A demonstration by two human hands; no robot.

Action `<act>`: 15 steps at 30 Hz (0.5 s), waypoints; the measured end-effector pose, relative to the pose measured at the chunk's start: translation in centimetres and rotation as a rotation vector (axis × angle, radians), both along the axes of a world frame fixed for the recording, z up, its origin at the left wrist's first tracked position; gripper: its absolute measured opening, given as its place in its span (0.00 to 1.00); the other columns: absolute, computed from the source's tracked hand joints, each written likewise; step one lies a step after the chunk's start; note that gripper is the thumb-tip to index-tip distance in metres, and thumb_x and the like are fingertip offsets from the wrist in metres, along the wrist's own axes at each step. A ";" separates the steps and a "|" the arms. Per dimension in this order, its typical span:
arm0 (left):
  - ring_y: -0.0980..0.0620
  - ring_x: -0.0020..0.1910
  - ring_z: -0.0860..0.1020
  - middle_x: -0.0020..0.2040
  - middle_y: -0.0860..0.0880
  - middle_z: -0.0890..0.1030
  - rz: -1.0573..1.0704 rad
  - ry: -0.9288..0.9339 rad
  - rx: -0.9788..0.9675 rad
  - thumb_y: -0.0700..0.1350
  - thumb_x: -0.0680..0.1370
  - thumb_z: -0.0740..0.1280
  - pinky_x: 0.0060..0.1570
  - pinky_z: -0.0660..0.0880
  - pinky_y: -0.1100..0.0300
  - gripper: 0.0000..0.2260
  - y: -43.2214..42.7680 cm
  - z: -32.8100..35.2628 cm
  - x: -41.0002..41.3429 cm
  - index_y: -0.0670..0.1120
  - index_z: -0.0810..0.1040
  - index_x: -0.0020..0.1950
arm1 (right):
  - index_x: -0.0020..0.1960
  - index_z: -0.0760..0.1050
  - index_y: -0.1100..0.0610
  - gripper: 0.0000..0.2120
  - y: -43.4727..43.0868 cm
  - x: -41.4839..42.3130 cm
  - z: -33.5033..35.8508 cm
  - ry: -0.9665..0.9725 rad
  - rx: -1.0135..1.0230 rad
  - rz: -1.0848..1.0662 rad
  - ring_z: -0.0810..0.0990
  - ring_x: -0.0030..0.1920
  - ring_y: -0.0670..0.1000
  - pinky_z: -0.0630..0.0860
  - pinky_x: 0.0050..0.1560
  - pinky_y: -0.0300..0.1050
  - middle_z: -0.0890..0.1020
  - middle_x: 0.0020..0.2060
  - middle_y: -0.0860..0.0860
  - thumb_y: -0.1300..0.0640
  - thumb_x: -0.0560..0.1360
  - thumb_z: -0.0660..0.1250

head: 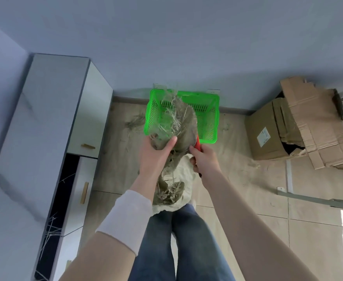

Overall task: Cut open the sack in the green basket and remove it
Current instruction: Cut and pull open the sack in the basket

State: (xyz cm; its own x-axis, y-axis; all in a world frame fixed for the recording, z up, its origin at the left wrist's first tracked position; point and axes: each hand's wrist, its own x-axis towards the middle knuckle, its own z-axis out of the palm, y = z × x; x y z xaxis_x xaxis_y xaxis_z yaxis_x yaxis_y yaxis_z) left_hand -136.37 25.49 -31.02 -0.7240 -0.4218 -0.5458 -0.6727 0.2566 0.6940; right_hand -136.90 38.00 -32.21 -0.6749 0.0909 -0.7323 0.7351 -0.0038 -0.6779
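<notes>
A bright green plastic basket (209, 118) stands on the floor against the far wall. A frayed brown burlap sack (184, 126) hangs in the air over the basket's near left part, loose fibres sticking up from it. My left hand (156, 153) grips the sack's lower edge from the left. My right hand (204, 159) is closed on a red-handled cutting tool (198, 144) that touches the sack's right side; its blade is hidden. Below my hands a pale cloth with a clump of sack scraps (171, 192) lies on the floor.
A white cabinet (51, 138) runs along the left, with an open dark compartment holding loose fibres. A torn cardboard box (300, 126) sits at the right by the wall. Stray fibres (134, 122) litter the floor left of the basket. My legs in jeans (176, 240) stand below.
</notes>
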 end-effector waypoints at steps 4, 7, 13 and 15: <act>0.43 0.59 0.75 0.57 0.45 0.78 -0.255 -0.151 -0.371 0.55 0.75 0.65 0.58 0.70 0.49 0.19 -0.3 -1.0 -1.9 0.46 0.74 0.62 | 0.34 0.69 0.53 0.12 -0.1 -1.2 -0.4 -0.022 0.077 0.084 0.63 0.26 0.49 0.58 0.25 0.40 0.70 0.30 0.54 0.60 0.76 0.60; 0.45 0.52 0.79 0.48 0.46 0.79 0.006 -0.135 -0.011 0.45 0.76 0.64 0.54 0.74 0.52 0.12 -1.4 -0.7 -2.9 0.43 0.78 0.57 | 0.36 0.68 0.55 0.11 0.4 -2.0 -0.2 -0.069 0.025 0.054 0.62 0.27 0.48 0.57 0.22 0.37 0.72 0.34 0.55 0.63 0.76 0.58; 0.44 0.49 0.81 0.48 0.43 0.83 0.155 -0.160 0.195 0.45 0.74 0.64 0.57 0.76 0.48 0.10 -2.6 -1.9 -3.1 0.45 0.79 0.52 | 0.39 0.69 0.59 0.06 1.1 -1.8 -0.3 -0.347 -0.126 -0.062 0.63 0.18 0.44 0.52 0.16 0.31 0.78 0.34 0.54 0.64 0.74 0.59; 0.47 0.46 0.79 0.46 0.46 0.81 0.134 -0.143 0.175 0.45 0.75 0.63 0.55 0.75 0.53 0.07 -3.0 -1.9 -3.2 0.47 0.78 0.49 | 0.41 0.69 0.59 0.04 1.8 -1.1 -0.3 -0.389 0.003 0.052 0.63 0.21 0.45 0.54 0.17 0.33 0.79 0.36 0.53 0.62 0.74 0.60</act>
State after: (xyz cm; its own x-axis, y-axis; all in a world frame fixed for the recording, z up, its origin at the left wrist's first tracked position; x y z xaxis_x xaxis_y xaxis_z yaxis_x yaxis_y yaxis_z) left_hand -139.57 22.54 -32.91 -0.5782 -0.3991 -0.7117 -0.7871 0.0429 0.6153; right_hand -138.04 39.84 -32.54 -0.3505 0.0669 -0.9342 0.9364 0.0416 -0.3484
